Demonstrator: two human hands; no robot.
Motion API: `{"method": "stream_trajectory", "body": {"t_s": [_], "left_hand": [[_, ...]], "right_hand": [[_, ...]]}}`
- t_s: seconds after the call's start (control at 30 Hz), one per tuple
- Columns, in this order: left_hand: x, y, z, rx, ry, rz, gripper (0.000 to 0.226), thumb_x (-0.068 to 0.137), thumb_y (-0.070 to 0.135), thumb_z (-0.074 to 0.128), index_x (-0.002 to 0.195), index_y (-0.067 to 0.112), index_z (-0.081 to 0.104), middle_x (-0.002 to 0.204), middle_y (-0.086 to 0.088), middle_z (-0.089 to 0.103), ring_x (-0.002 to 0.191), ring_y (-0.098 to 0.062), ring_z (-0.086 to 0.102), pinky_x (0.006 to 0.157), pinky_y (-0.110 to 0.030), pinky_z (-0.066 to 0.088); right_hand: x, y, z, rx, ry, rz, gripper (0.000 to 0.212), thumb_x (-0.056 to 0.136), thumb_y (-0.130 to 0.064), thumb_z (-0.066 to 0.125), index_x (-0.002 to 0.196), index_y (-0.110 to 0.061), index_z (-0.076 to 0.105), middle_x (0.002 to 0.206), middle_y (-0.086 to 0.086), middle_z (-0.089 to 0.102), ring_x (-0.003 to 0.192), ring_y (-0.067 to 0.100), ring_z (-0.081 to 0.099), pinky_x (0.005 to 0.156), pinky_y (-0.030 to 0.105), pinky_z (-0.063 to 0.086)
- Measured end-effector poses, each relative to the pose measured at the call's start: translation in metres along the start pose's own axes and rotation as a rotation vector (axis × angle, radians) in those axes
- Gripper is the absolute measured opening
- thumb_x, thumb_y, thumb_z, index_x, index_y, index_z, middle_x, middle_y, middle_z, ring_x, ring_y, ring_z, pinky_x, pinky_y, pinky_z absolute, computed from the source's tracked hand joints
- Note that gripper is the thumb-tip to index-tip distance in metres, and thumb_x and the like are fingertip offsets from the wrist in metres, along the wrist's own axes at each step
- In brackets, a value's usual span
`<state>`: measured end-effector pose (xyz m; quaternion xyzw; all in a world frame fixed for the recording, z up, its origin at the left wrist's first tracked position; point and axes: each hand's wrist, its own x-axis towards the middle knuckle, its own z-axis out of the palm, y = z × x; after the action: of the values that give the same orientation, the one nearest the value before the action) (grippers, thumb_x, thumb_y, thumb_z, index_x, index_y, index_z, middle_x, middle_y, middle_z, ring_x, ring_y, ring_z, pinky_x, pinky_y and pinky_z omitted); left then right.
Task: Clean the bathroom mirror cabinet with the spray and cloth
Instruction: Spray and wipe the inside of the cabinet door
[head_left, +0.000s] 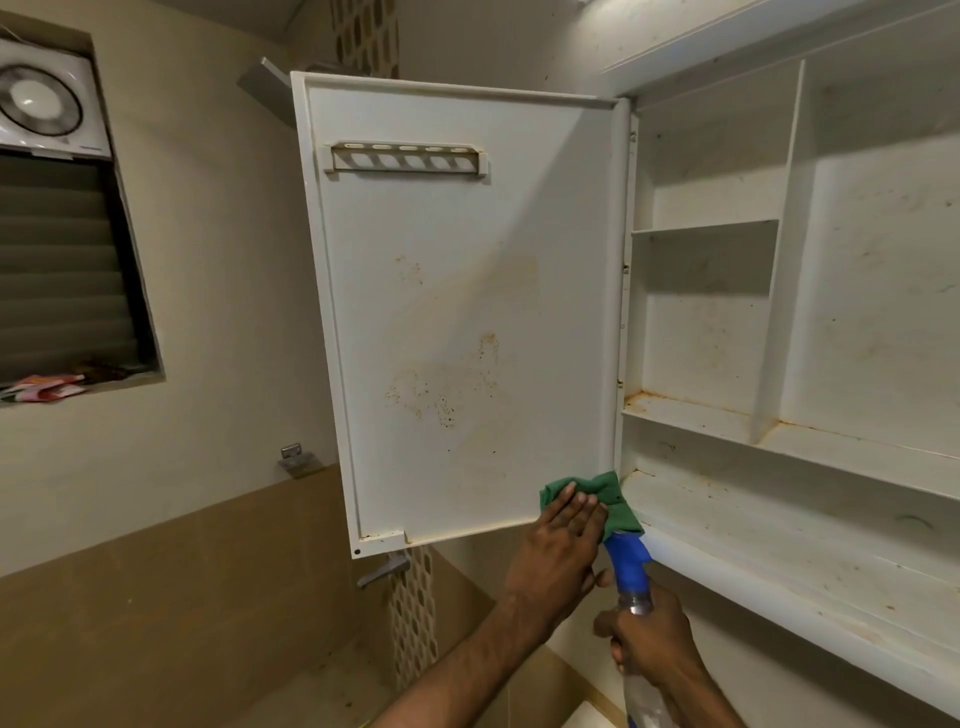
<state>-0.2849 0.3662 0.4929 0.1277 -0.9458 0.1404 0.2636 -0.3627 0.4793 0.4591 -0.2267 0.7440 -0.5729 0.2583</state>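
My left hand (563, 525) presses the cloth (613, 499) flat-fingered on the door's (457, 312) bottom corner; stains above my fingertips remain. Right hand (649, 631) grips the spray (631, 566). Shelves (727, 415) look untouched.

This is a home bathroom. A white plastic wall cabinet (727, 312) hangs open, its stained door (457, 312) swung out to show a slotted white holder rail (408, 158) on the inner face and rust-marked shelves (704, 228) inside. High on the cream plastered wall sits a white square exhaust fan (44, 98) above a dark louvred window (62, 270), with crumpled coloured sachets (41, 389) on its sill. Brown glossy wall tiles (182, 597) cover the lower wall, crossed by a patterned oval-print tile strip (413, 613), beside small metal wall fittings (296, 460).
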Motion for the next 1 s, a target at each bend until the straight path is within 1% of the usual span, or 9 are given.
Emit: {"method": "stream_trajectory", "body": {"t_s": [0.13,0.2,0.3,0.43,0.53,0.63,0.73,0.87,1.0], "left_hand": [[0.004,0.001,-0.022,-0.033,-0.056,-0.001,0.060,0.083,0.007,0.050,0.142,0.006,0.037,0.146,-0.015,0.042,0.138,-0.027,0.034,0.118,-0.039,0.021],[0.008,0.002,-0.042,-0.151,-0.008,-0.070,0.046,0.084,0.011,0.048,0.130,0.013,0.050,0.126,-0.010,0.060,0.120,-0.027,0.053,0.099,-0.040,0.045],[0.017,0.001,-0.096,-0.485,0.152,-0.250,0.028,0.085,0.018,0.049,0.106,0.017,0.067,0.082,-0.002,0.071,0.070,-0.013,0.064,0.070,-0.027,0.055],[0.047,-0.021,-0.196,-0.617,0.388,-0.462,0.017,0.088,0.015,0.056,0.093,0.013,0.072,0.069,0.003,0.064,0.051,0.001,0.051,0.043,-0.004,0.040],[0.075,-0.040,-0.275,-0.376,0.731,-0.412,0.014,0.084,0.015,0.059,0.086,0.015,0.072,0.067,-0.001,0.065,0.055,-0.009,0.047,0.051,-0.016,0.034],[0.109,-0.063,-0.328,-0.054,0.943,-0.098,0.026,0.084,0.005,0.058,0.106,0.011,0.069,0.093,-0.006,0.073,0.073,-0.017,0.064,0.066,-0.011,0.043],[0.144,-0.091,-0.340,0.280,0.651,0.156,0.048,0.090,-0.001,0.045,0.137,0.004,0.045,0.135,-0.015,0.054,0.124,-0.027,0.052,0.109,-0.033,0.036],[0.151,-0.118,-0.306,0.367,0.340,0.179,0.057,0.078,-0.003,0.046,0.132,0.012,0.051,0.128,-0.011,0.056,0.119,-0.030,0.050,0.097,-0.033,0.037],[0.149,-0.122,-0.276,0.168,0.507,0.139,0.054,0.070,-0.007,0.048,0.119,0.009,0.063,0.125,-0.012,0.062,0.121,-0.030,0.053,0.103,-0.032,0.034]], "right_hand": [[-0.018,0.004,-0.012,0.013,0.024,0.022,0.048,0.068,0.012,0.074,0.095,-0.026,0.066,0.049,0.012,0.062,0.040,0.024,0.053,0.048,0.030,0.049],[-0.027,0.002,-0.023,0.022,0.050,0.023,0.049,0.067,0.014,0.076,0.098,-0.022,0.066,0.049,0.014,0.060,0.038,0.023,0.052,0.044,0.028,0.047],[-0.037,-0.014,-0.040,0.004,0.078,-0.013,0.043,0.071,0.015,0.076,0.103,-0.012,0.066,0.050,0.014,0.060,0.035,0.021,0.052,0.037,0.025,0.044],[-0.055,-0.061,-0.053,0.068,0.059,-0.158,0.044,0.074,0.014,0.074,0.102,-0.019,0.068,0.063,0.014,0.067,0.042,0.022,0.055,0.045,0.030,0.049],[-0.069,-0.108,-0.054,0.125,0.027,-0.333,0.040,0.076,0.009,0.074,0.101,-0.022,0.070,0.055,0.011,0.061,0.046,0.022,0.054,0.050,0.034,0.051],[-0.075,-0.161,-0.051,0.216,-0.063,-0.434,0.036,0.077,0.006,0.074,0.102,-0.021,0.072,0.057,0.008,0.063,0.048,0.020,0.055,0.052,0.035,0.054],[-0.074,-0.215,-0.044,0.259,-0.160,-0.483,0.036,0.078,0.005,0.072,0.106,-0.017,0.070,0.061,0.006,0.065,0.047,0.017,0.054,0.049,0.031,0.052],[-0.065,-0.270,-0.031,0.257,-0.175,-0.496,0.038,0.075,0.004,0.071,0.105,-0.019,0.069,0.072,0.010,0.060,0.047,0.017,0.051,0.050,0.030,0.049],[-0.050,-0.292,-0.019,0.251,-0.142,-0.488,0.040,0.071,0.003,0.071,0.104,-0.021,0.069,0.066,0.006,0.055,0.048,0.018,0.051,0.052,0.031,0.050]]}}
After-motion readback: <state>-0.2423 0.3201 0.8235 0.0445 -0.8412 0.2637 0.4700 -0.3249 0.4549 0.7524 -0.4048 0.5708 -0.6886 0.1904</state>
